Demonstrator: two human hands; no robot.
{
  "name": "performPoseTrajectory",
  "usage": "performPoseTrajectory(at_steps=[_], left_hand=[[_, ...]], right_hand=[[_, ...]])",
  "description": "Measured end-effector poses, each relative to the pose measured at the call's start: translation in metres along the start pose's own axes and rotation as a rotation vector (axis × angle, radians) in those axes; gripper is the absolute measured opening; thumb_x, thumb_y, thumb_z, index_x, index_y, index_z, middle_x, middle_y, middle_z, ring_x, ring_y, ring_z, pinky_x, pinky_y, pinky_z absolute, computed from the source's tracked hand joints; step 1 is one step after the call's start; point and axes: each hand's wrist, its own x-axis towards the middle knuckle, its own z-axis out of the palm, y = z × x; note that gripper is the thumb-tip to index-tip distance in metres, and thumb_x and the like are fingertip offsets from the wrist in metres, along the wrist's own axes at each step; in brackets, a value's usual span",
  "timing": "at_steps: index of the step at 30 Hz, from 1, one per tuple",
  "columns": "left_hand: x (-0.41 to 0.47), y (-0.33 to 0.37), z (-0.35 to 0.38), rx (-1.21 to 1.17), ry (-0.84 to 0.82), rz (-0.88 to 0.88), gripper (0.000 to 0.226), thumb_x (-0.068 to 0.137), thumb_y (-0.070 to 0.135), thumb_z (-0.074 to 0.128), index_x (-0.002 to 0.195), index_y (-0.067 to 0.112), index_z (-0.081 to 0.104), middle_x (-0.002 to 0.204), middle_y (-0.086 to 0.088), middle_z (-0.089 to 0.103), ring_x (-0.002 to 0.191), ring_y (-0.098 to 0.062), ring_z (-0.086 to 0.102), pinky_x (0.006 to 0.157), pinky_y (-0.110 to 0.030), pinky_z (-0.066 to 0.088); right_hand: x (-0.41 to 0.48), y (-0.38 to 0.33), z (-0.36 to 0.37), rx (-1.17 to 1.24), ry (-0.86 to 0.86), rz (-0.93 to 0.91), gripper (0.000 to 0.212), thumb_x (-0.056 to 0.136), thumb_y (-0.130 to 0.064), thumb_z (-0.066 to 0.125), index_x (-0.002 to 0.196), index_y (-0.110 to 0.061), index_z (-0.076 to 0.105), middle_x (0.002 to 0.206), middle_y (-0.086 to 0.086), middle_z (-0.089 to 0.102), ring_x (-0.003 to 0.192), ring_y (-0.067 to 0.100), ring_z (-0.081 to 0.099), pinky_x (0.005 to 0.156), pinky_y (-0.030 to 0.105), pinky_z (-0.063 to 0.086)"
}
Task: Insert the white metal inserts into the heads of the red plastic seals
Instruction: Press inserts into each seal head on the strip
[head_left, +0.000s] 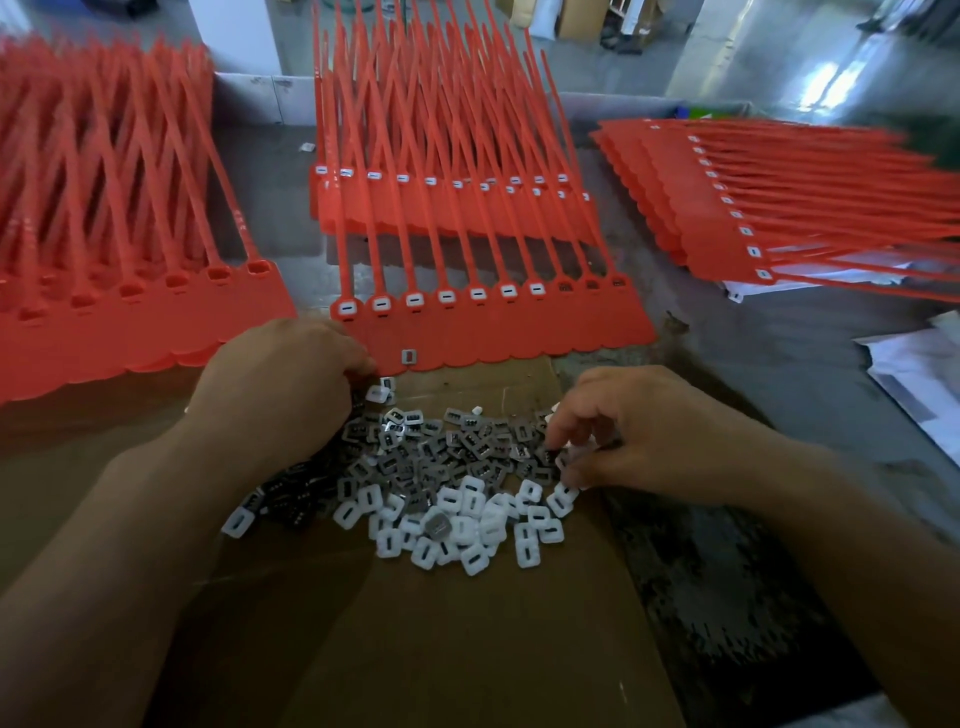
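Note:
A strip of joined red plastic seals (493, 332) lies in the middle, most heads filled with white inserts, the three rightmost heads (592, 285) without white. One loose insert (409, 356) rests on the strip's tag. A pile of white and grey metal inserts (447, 483) sits on cardboard in front of it. My left hand (280, 384) lies knuckles-up on the pile's left edge, fingers curled into the inserts; what it holds is hidden. My right hand (639, 436) reaches into the pile's right side, fingertips curled and pinching at inserts.
A stack of seals with unfilled heads (130, 312) lies to the left. Filled seal stacks lie behind (441, 208) and at the right (727, 208). The cardboard sheet (415, 649) covers the near table. White papers (914, 374) lie at the right edge.

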Motion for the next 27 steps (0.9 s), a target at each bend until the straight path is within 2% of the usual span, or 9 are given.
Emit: performPoseTrajectory(at_steps=[6, 10, 14, 17, 20, 24, 25, 27], left_hand=[[-0.001, 0.000, -0.001, -0.008, -0.001, -0.002, 0.042, 0.085, 0.005, 0.045, 0.113, 0.029, 0.064, 0.127, 0.007, 0.055, 0.113, -0.019, 0.052, 0.094, -0.040, 0.044], [-0.001, 0.000, 0.000, -0.014, 0.006, 0.001, 0.042, 0.084, 0.004, 0.045, 0.113, 0.027, 0.065, 0.126, 0.006, 0.056, 0.112, -0.019, 0.052, 0.093, -0.040, 0.045], [-0.002, 0.001, -0.001, -0.023, 0.012, 0.001, 0.041, 0.084, 0.004, 0.046, 0.111, 0.027, 0.066, 0.124, 0.006, 0.058, 0.110, -0.019, 0.054, 0.093, -0.041, 0.046], [-0.002, 0.002, -0.001, -0.029, 0.008, -0.001, 0.041, 0.085, 0.004, 0.045, 0.111, 0.028, 0.066, 0.124, 0.007, 0.058, 0.110, -0.019, 0.054, 0.092, -0.041, 0.046], [-0.002, 0.002, 0.000, -0.028, 0.008, -0.001, 0.041, 0.085, 0.005, 0.045, 0.111, 0.028, 0.066, 0.125, 0.006, 0.057, 0.110, -0.019, 0.054, 0.092, -0.042, 0.046], [-0.002, 0.002, -0.001, -0.035, 0.010, -0.008, 0.042, 0.084, 0.004, 0.045, 0.111, 0.027, 0.066, 0.124, 0.007, 0.058, 0.109, -0.019, 0.054, 0.091, -0.041, 0.046], [-0.002, 0.003, -0.001, -0.034, 0.012, -0.009, 0.042, 0.084, 0.004, 0.045, 0.111, 0.027, 0.066, 0.124, 0.007, 0.057, 0.109, -0.019, 0.053, 0.091, -0.040, 0.046], [-0.003, 0.003, -0.001, -0.031, 0.013, -0.009, 0.042, 0.084, 0.004, 0.045, 0.112, 0.027, 0.065, 0.125, 0.007, 0.057, 0.110, -0.018, 0.053, 0.092, -0.039, 0.046]], right_hand=[[0.000, 0.000, 0.000, -0.024, 0.021, -0.012, 0.029, 0.076, -0.030, 0.073, 0.066, -0.039, 0.047, 0.077, -0.016, 0.049, 0.075, -0.009, 0.046, 0.066, 0.008, 0.035], [-0.002, -0.002, 0.000, 0.139, 0.146, -0.031, 0.018, 0.076, -0.026, 0.071, 0.068, -0.033, 0.056, 0.071, -0.011, 0.054, 0.069, -0.006, 0.050, 0.065, 0.008, 0.038], [0.001, 0.000, -0.002, 0.292, 0.270, 0.057, 0.014, 0.078, -0.022, 0.068, 0.068, -0.024, 0.059, 0.059, -0.005, 0.064, 0.052, 0.003, 0.058, 0.053, 0.016, 0.047], [0.006, 0.006, -0.007, 0.387, 0.283, 0.124, 0.016, 0.080, -0.014, 0.068, 0.068, -0.020, 0.059, 0.061, -0.001, 0.068, 0.054, 0.006, 0.063, 0.057, 0.015, 0.051], [0.016, 0.016, -0.015, 0.384, 0.354, 0.177, 0.020, 0.074, -0.005, 0.071, 0.066, -0.020, 0.061, 0.061, 0.000, 0.067, 0.051, 0.001, 0.058, 0.055, 0.010, 0.047], [0.042, 0.034, -0.024, 0.466, 0.442, 0.263, 0.016, 0.079, -0.005, 0.069, 0.079, -0.019, 0.060, 0.069, 0.003, 0.067, 0.057, 0.010, 0.063, 0.058, 0.021, 0.055], [0.050, 0.039, -0.025, 0.453, 0.466, 0.277, 0.014, 0.081, -0.005, 0.068, 0.078, -0.017, 0.061, 0.070, 0.004, 0.066, 0.059, 0.012, 0.063, 0.060, 0.024, 0.054], [0.066, 0.049, -0.026, 0.355, 0.505, 0.274, 0.009, 0.081, -0.006, 0.067, 0.077, -0.014, 0.065, 0.070, 0.000, 0.063, 0.061, 0.007, 0.058, 0.063, 0.020, 0.046]])
